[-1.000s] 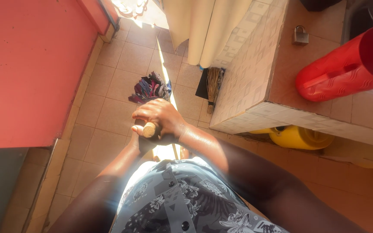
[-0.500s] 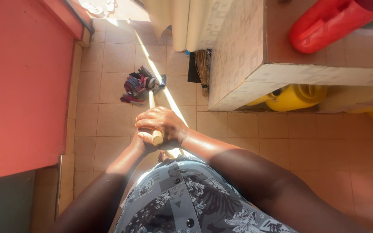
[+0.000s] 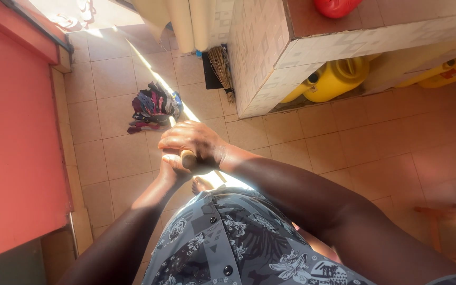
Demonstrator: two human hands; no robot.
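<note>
Here, near the middle of the frame, both hands close around the top of a wooden mop handle point(image 3: 188, 158). The right hand point(image 3: 196, 145) lies on top, its grip wrapped fully around the handle with the fingers curled over the pale rounded end. The left hand point(image 3: 169, 164) sits just beneath and to the left, touching the right hand, its grip also shut on the handle, though most of its fingers are hidden under the other hand. The handle runs up and to the left from the hands toward a mop head point(image 3: 151, 108) of mixed dark, red and blue cloth strips, which lies on the tiled floor point(image 3: 344, 137) in the upper left part of the frame, crossed by a bright strip of sunlight. Toward the upper middle, a small straw broom point(image 3: 221, 68) leans by the corner of a tiled table point(image 3: 270, 53). Under that table, at the upper right, stand 2 yellow jerrycans point(image 3: 333, 79). A red wall point(image 3: 11, 158) fills the left edge. A patterned grey shirt point(image 3: 228, 243) occupies the bottom of the frame.
</note>
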